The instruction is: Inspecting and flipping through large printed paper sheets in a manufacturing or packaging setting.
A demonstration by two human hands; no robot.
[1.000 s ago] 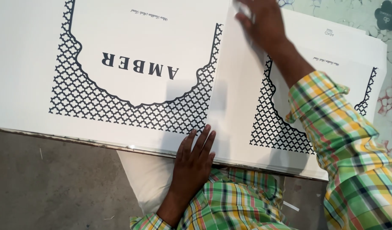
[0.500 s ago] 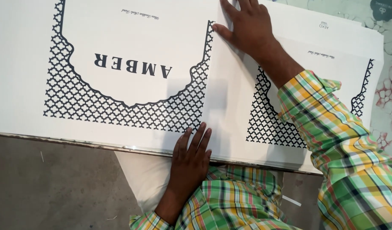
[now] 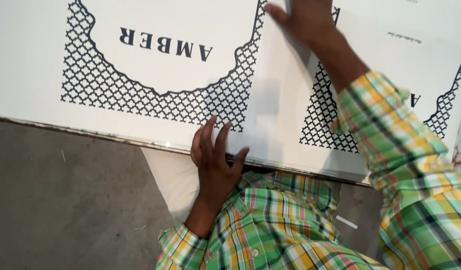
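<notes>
From my remote view I see a large white printed sheet (image 3: 155,100) lying flat, with a black lattice pattern that borders a curved white panel with dark capital letters, upside down to me. A second sheet of the same print (image 3: 390,65) lies under it on the right side, partly covered. Both lie at the edge over a grey concrete floor (image 3: 55,200). My left hand (image 3: 215,162) rests at the near edge of the top sheet, fingers spread narrow and pressing on it. My right hand (image 3: 305,20) lies flat at the far edge, fingers holding nothing. Both sleeves are plaid green and yellow.
</notes>
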